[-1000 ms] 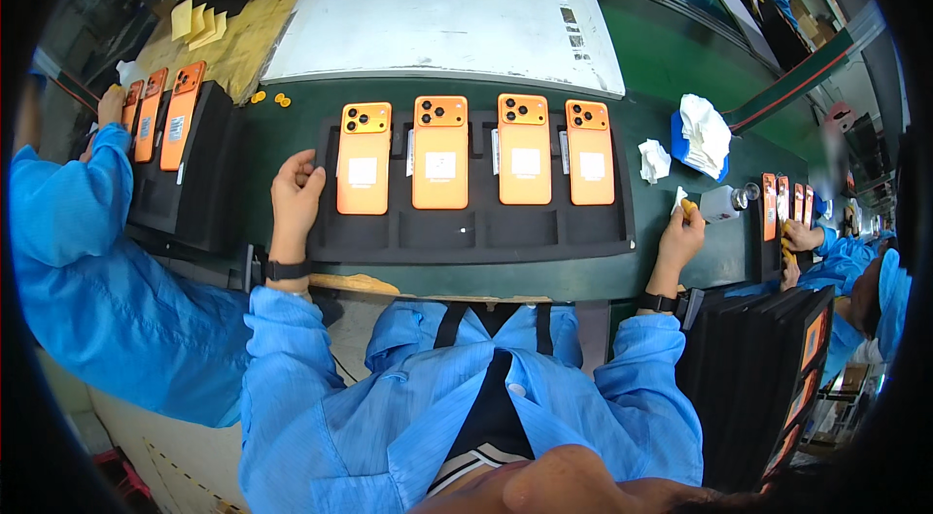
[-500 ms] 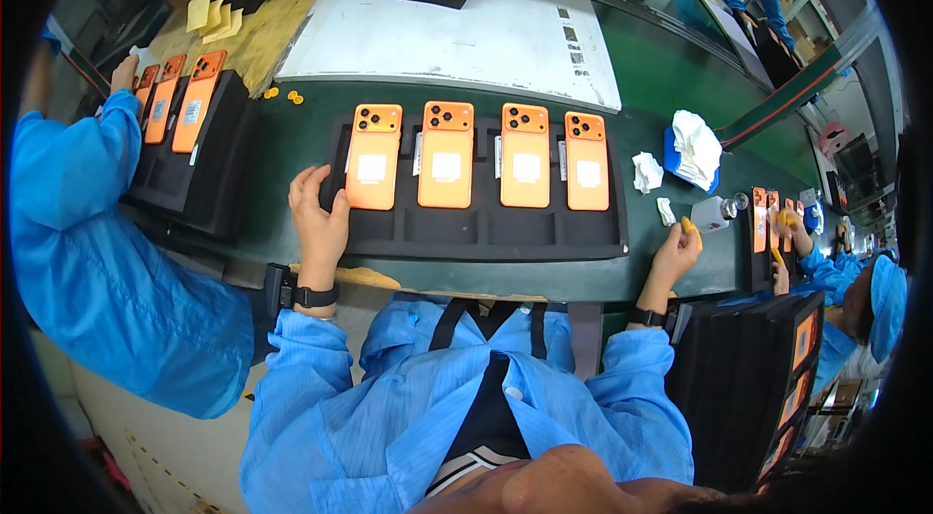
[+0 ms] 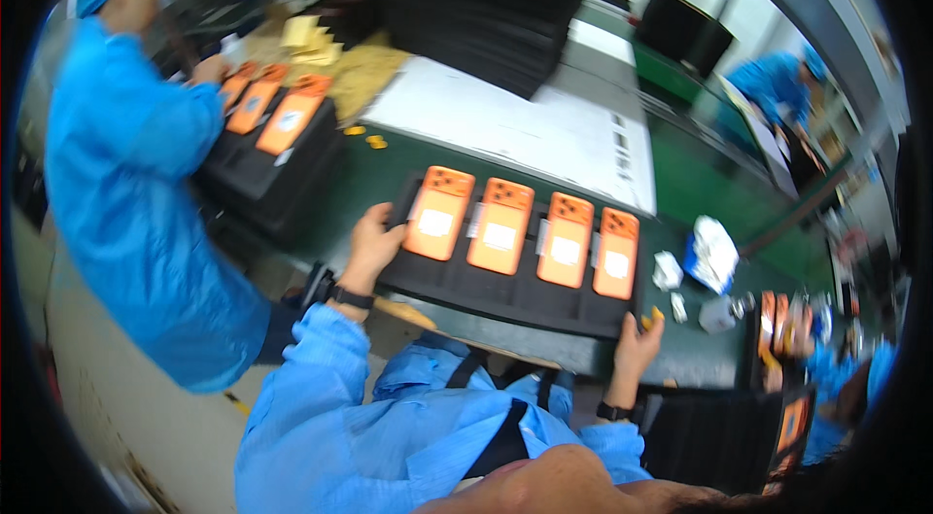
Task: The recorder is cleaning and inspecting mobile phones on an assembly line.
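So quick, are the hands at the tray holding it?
Left hand: curled at left end of the black tray; grip unclear.
Right hand: curled at its right end; grip unclear.

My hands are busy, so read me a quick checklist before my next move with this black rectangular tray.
Left hand at the left end of the black rectangular tray: ok.
Right hand at its near right corner: ok.
Firm grip at both ends: cannot tell; the view is blurred.
Four orange rectangular phones camera side up in the tray: ok.
White square label on each phone: ok.
Whitish bottle with metallic top apart from the tray: ok.
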A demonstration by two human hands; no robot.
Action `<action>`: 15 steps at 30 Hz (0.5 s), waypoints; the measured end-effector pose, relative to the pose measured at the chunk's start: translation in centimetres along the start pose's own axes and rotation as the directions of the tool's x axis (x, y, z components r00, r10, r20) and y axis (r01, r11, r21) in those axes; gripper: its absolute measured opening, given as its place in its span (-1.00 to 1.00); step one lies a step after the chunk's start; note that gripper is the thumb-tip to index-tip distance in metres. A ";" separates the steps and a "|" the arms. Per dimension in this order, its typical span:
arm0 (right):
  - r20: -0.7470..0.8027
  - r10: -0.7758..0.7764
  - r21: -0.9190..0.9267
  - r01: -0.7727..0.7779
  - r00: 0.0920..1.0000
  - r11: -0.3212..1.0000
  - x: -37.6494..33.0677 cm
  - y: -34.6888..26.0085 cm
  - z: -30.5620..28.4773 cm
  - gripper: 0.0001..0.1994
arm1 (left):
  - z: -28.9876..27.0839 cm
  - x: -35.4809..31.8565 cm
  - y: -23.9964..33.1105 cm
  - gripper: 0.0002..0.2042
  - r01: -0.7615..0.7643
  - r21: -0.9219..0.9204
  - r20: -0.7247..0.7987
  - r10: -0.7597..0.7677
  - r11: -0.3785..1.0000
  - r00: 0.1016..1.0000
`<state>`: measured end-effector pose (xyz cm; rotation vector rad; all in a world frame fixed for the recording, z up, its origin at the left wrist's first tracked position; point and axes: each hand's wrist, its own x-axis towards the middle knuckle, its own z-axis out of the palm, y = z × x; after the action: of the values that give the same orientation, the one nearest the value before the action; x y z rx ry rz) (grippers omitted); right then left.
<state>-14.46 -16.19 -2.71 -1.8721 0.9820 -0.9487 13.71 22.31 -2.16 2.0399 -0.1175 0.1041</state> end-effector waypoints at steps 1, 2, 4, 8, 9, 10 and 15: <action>-0.029 -0.111 -0.139 0.106 0.993 0.985 1.2 2.7 -0.3 -0.49 | 0.1 0.8 0.6 -0.43 0.080 -0.028 0.054 -0.078 0.996 0.995; 0.074 -0.058 -0.329 0.080 0.996 0.941 2.3 2.3 -1.1 -0.49 | -0.2 1.5 0.8 -0.42 0.140 -0.140 0.105 -0.126 0.980 0.986; 0.105 -0.023 -0.411 0.065 0.994 0.909 4.2 2.6 -0.9 -0.51 | -0.9 1.6 1.4 -0.40 0.203 -0.240 0.171 -0.164 0.949 0.971; 0.095 -0.063 -0.319 0.090 0.994 0.943 5.7 4.3 -0.5 -0.63 | -0.8 1.0 0.7 -0.44 0.279 -0.280 0.225 -0.220 0.919 0.949; 0.086 -0.082 -0.309 0.105 0.993 0.945 5.9 5.0 -0.6 -0.66 | -0.7 0.9 0.3 -0.48 0.252 -0.257 0.233 -0.194 0.933 0.953; 0.067 -0.096 -0.302 0.112 0.993 0.947 5.7 5.1 -0.8 -0.69 | -0.5 0.9 0.2 -0.51 0.220 -0.231 0.251 -0.161 0.948 0.955; -0.055 -0.222 -0.167 0.211 0.973 0.963 1.5 2.8 -2.2 -0.72 | -1.4 -0.7 1.9 -0.57 0.101 -0.415 0.258 0.010 0.904 0.966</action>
<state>-16.50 -19.21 -3.95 -2.1260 0.9324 -1.1012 12.71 22.69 0.01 1.6069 -0.2323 -0.2010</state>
